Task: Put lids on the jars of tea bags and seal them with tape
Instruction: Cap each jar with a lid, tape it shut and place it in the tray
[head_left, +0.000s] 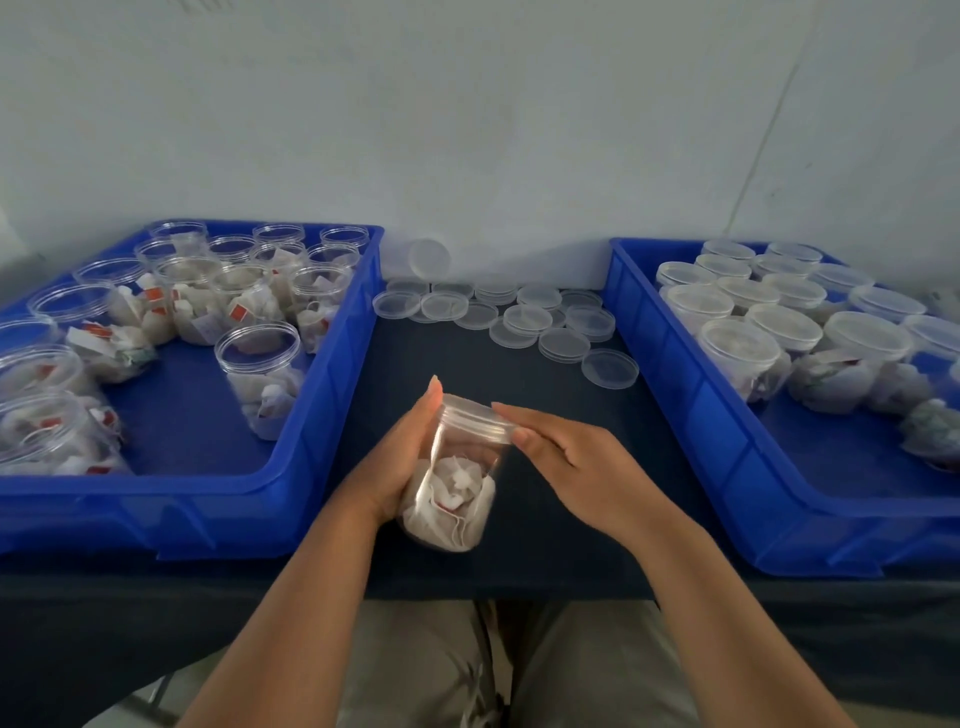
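A dark table (524, 384) met a pale wall (467, 130). The left hand (405, 462) gripped the jar (457, 491); straight fingers (524, 422) of the right hand (576, 454) touched its lid (470, 413).

No legible text on anything.
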